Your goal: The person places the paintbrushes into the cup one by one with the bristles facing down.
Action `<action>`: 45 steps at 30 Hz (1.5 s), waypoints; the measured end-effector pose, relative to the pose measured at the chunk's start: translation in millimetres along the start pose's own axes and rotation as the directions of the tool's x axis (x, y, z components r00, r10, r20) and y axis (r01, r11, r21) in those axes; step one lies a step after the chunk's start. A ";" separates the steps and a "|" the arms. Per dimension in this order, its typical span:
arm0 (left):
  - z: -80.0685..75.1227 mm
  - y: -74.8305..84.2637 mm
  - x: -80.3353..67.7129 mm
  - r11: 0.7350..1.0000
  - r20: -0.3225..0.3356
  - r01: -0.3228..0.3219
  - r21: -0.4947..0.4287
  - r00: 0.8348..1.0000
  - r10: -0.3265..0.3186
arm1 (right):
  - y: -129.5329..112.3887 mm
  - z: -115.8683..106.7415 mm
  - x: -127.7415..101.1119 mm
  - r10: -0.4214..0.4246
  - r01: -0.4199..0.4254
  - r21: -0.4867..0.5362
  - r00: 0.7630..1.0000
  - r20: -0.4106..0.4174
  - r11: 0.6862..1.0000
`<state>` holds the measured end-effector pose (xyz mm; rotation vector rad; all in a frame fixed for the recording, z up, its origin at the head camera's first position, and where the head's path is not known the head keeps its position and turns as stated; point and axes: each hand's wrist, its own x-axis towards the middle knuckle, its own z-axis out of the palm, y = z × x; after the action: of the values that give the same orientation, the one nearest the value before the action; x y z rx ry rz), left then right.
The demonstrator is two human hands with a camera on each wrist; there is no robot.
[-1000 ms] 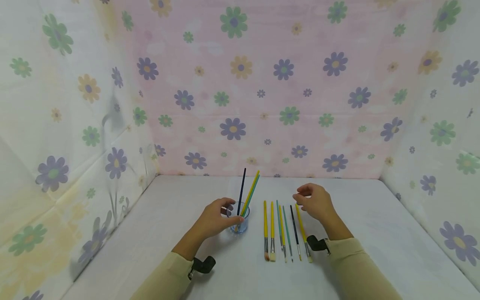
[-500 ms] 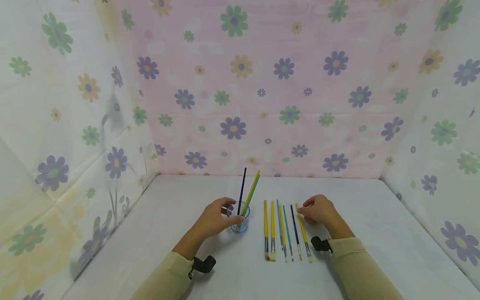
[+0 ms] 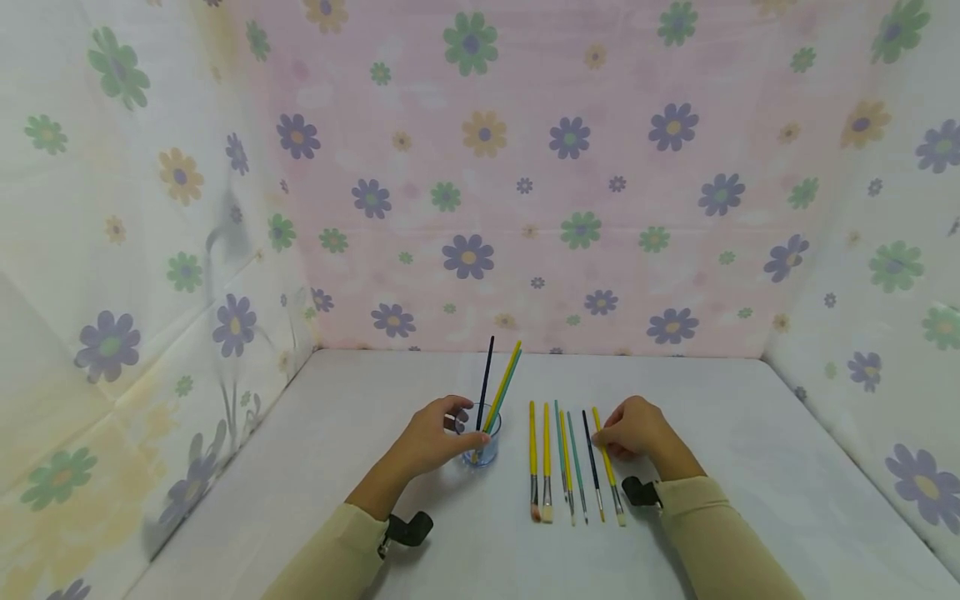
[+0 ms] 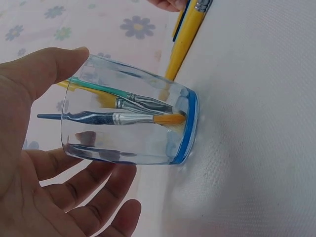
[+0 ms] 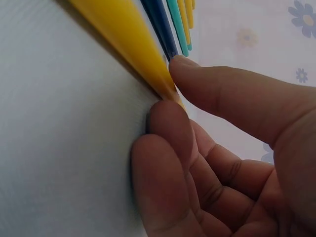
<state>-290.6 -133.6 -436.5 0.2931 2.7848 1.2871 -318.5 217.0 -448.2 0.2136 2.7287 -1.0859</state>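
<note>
Backdrop: floral cloth (image 3: 480, 167) in pink and white, hung on three sides of a pale worktop (image 3: 750, 467).
Glass: clear tumbler with blue base (image 3: 478, 437), upright at mid-worktop; in the left-wrist view (image 4: 133, 123), bristles down against the base.
Brushes in glass: three brushes (image 3: 495, 383), one dark, one yellow, one teal, handles fanning up and back, leaning on the rim.
Left hand: cupped about the glass (image 3: 431, 437), thumb and fingers curved round its wall, seemingly steadying it against tipping.
Row of brushes: six brushes (image 3: 562, 458) laid side by side just right of the glass, bristles toward the person, handles pointing away; apparently sorted for easy picking.
Rightmost yellow brush: lies at the row's right edge (image 3: 606, 462), flat on the worktop.
Right hand: lowered onto that brush (image 3: 636, 429); thumb and fingertips (image 5: 168, 123) pinch the tapered handle end (image 5: 128, 39).
</note>
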 end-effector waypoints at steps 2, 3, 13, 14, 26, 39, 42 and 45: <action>-0.2 0.1 0.0 1.000 0.003 0.003 -0.002 1.000 -0.003 | -0.3 0.3 0.6 0.004 -0.004 -0.004 1.000 0.003 1.000; -0.3 0.1 0.0 1.000 0.005 0.005 -0.003 1.000 -0.005 | -0.7 0.3 0.6 0.007 -0.007 -0.006 1.000 0.007 1.000; 0.1 -2.3 2.7 1.000 0.008 0.010 0.003 1.000 -0.010 | -3.0 -0.3 0.8 0.028 -0.028 0.002 0.999 0.016 1.000; -0.1 -2.2 2.6 1.000 0.010 0.011 0.002 1.000 -0.011 | -3.0 -0.7 0.6 0.026 -0.026 0.002 1.000 0.017 1.000; -1.0 -0.2 2.7 1.000 0.025 0.026 -0.013 0.999 -0.026 | -4.2 -6.2 2.3 0.006 -0.006 0.033 1.000 -0.008 0.999; -0.8 0.7 3.0 0.999 0.023 0.038 -0.001 0.999 -0.038 | -12.4 -9.9 0.8 -0.003 0.009 0.126 0.999 -0.051 0.992; -1.2 0.7 2.8 0.999 0.025 0.037 0.002 0.999 -0.037 | -13.7 -11.0 0.4 -0.017 0.026 0.151 0.998 -0.058 0.988; -1.6 1.4 2.8 0.999 0.029 0.034 -0.009 0.999 -0.033 | -14.4 -11.9 1.1 -0.030 0.042 0.168 0.997 -0.070 0.985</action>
<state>-293.4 -133.4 -434.3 0.2611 2.7471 1.2781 -324.0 214.9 -430.5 0.2310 2.7084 -1.3465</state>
